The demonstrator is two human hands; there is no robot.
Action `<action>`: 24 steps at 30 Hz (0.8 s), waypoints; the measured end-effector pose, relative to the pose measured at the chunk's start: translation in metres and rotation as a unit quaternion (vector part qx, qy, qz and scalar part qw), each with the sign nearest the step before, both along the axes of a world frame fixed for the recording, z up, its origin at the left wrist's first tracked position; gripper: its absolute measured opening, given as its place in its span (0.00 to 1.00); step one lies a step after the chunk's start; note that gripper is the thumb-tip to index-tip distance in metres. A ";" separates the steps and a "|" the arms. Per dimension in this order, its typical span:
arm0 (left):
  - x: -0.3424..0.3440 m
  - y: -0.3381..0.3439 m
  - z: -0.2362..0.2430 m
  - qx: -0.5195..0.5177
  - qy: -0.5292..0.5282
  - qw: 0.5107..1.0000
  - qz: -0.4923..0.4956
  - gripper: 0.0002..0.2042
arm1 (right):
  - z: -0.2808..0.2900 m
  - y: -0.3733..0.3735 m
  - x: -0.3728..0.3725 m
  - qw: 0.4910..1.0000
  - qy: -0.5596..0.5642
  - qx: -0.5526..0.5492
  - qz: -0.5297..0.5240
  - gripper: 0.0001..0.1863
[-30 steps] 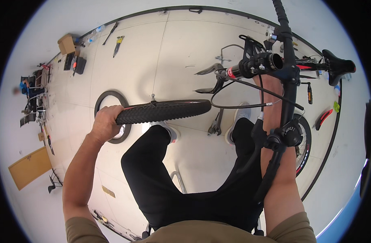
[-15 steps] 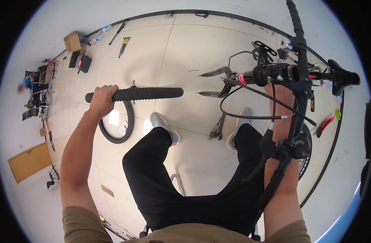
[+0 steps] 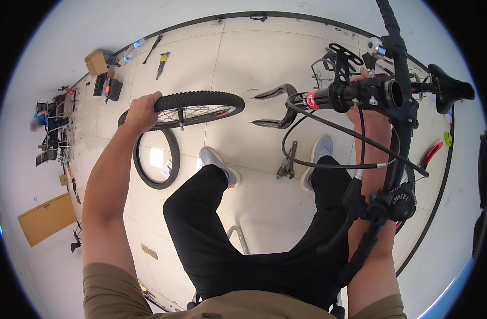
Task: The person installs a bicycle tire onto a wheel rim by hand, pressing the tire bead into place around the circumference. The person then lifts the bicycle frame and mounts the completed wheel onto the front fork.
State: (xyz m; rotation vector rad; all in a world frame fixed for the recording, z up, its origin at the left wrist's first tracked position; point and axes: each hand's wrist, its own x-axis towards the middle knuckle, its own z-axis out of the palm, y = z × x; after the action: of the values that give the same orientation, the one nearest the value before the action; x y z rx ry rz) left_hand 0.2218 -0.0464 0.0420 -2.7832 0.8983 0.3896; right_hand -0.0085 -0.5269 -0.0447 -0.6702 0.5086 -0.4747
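My left hand (image 3: 144,112) is closed round the tyre of a bicycle wheel (image 3: 203,99), which hangs tilted above the floor so its spokes and axle show. On the right, my right hand (image 3: 362,115) holds the bicycle frame behind the head tube. The handlebar and stem hide most of that hand, though fingertips show past the frame. The black fork (image 3: 279,124) has no wheel in it and points left toward the wheel, apart from it. The handlebar (image 3: 396,56) runs from far to near, with loose cables hanging beside the fork.
A loose tyre (image 3: 172,159) lies on the floor under the wheel. A metal tool (image 3: 287,165) rests near my right shoe. Farther left are a yellow-and-black tool (image 3: 162,66), an opened cardboard box (image 3: 96,63) and a dark case (image 3: 113,89). The saddle (image 3: 449,95) is far right.
The wheel has tilted in my left hand from nearly edge-on, so its spokes now show. My left hand has shifted slightly right and up. The fork and handlebar have turned a little.
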 end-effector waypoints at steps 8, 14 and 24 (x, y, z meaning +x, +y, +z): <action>-0.014 -0.012 -0.002 0.020 0.012 1.000 -0.017 0.12 | 0.011 0.010 -0.002 1.000 0.002 0.011 0.014 0.11; -0.030 -0.024 0.002 0.004 -0.007 0.998 -0.058 0.10 | 0.020 0.024 -0.005 0.999 0.003 0.032 0.033 0.10; -0.045 -0.044 0.006 -0.127 0.006 0.984 -0.123 0.10 | 0.023 0.035 -0.006 0.980 -0.101 0.079 0.150 0.05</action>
State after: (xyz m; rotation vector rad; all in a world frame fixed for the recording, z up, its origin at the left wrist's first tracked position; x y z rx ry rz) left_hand 0.1769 -0.0899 0.0483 -2.8425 1.3646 0.2691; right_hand -0.0145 -0.4918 -0.0220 -0.5271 0.2445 -0.2110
